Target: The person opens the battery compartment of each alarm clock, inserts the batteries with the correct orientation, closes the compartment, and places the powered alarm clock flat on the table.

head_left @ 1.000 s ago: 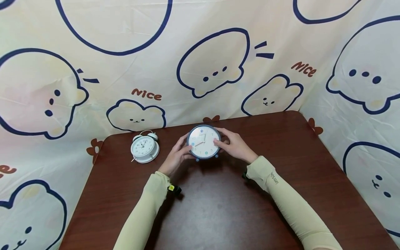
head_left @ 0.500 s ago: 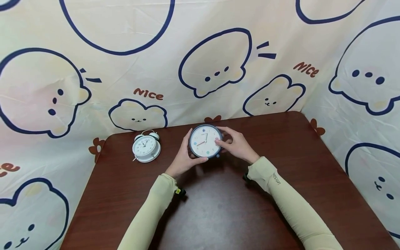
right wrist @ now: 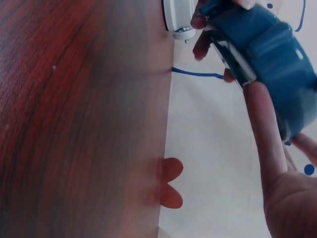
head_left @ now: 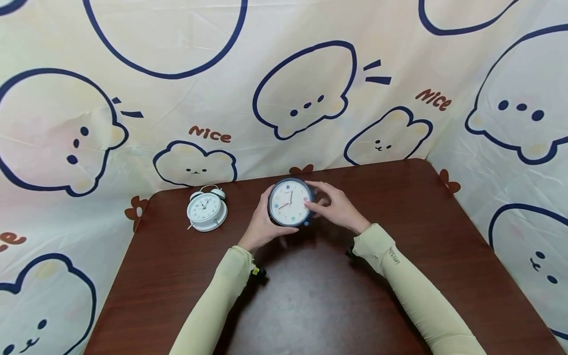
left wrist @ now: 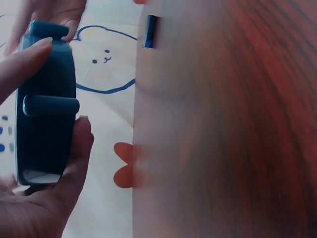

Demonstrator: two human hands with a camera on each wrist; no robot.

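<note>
A round blue desk clock (head_left: 289, 203) with a white face is held up between both hands over the far part of the table. My left hand (head_left: 263, 224) grips its left side, thumb along the underside and fingers behind. In the left wrist view that thumb lies between the clock's two stubby blue feet (left wrist: 52, 105). At the right edge, my right hand (head_left: 335, 204) pinches the clock, thumb on the face's rim and a finger at the top. The right wrist view shows a finger against the back, near a pale strip (right wrist: 238, 59).
A white twin-bell alarm clock (head_left: 206, 211) stands at the back left of the brown table (head_left: 310, 296). A small dark blue cylinder, like a battery (left wrist: 150, 31), lies near the table's far edge. A cartoon-print cloth (head_left: 284, 148) hangs right behind the table.
My left hand has shifted its grip: the thumb went from the clock's face to its underside. The clock has moved slightly right. The right hand keeps its hold.
</note>
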